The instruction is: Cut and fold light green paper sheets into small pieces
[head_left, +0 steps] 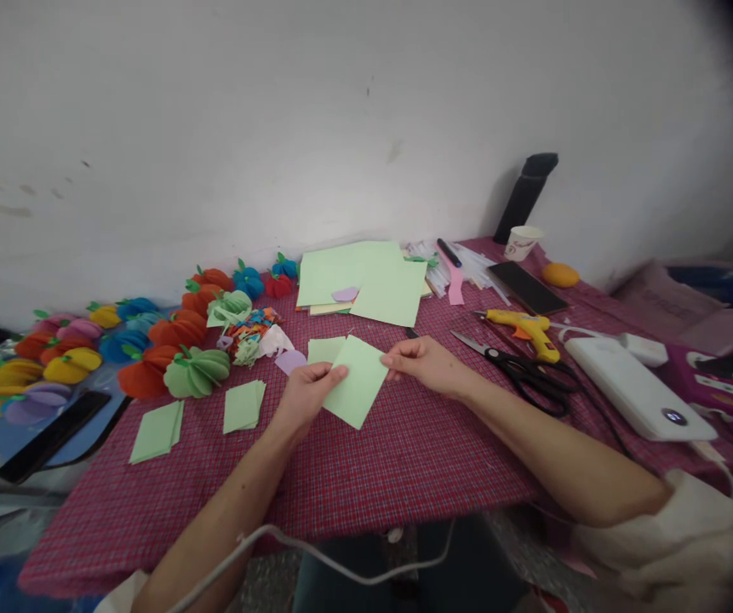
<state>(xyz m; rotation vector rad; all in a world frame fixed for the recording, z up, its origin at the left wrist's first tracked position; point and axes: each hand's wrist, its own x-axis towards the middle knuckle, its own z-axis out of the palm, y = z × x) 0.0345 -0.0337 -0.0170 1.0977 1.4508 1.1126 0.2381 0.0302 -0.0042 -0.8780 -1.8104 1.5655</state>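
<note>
A light green paper piece (pixel 358 387) is held over the middle of the table by both hands. My left hand (pixel 306 396) pinches its left edge, thumb on top. At its upper right corner, my right hand (pixel 426 364) grips it between thumb and fingers. Whether it is one sheet or several, I cannot tell. Just behind lies another green paper piece (pixel 326 349), partly hidden. Small stacks of green paper (pixel 243 406) and more green pieces (pixel 157 432) rest to the left. Larger green sheets (pixel 392 294) lie at the back.
Several folded-paper pumpkins (pixel 197 372) crowd the left, beside paper scraps (pixel 251 332). On the right lie black-handled scissors (pixel 525 375), a yellow glue gun (pixel 523 328), a white power bank (pixel 638 387), a phone (pixel 525 287) and a paper cup (pixel 523 243). A white cable (pixel 340 572) crosses in front.
</note>
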